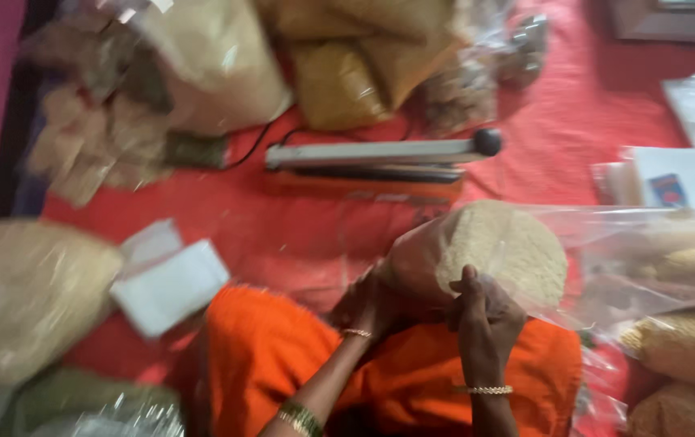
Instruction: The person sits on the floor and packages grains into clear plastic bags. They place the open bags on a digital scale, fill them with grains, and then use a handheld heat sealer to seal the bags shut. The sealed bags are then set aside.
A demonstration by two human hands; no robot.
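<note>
While we sit with the orange cloth [396,372] across our lap, both hands hold one clear bag of pale grain [485,251] just above our knees. Our left hand [371,303] cups the bag's side from below, grip closed around the plastic; our right hand [485,316] pinches the near edge, fingers curled tight on it. We judge that a good hold here means keeping the bag's weight on the left palm, so the grain settles low and the loose plastic stays flat and free of grain. Blur hides where the bag's mouth lies. Just left of our lap lie white flat packets [169,279]; to the right, more filled bags [687,340] crowd close, so we should keep elbows in. Farther off on the red floor cover [574,121] sits a long heat sealer [376,166] with a black knob, and beyond it big sacks [339,65].
</note>
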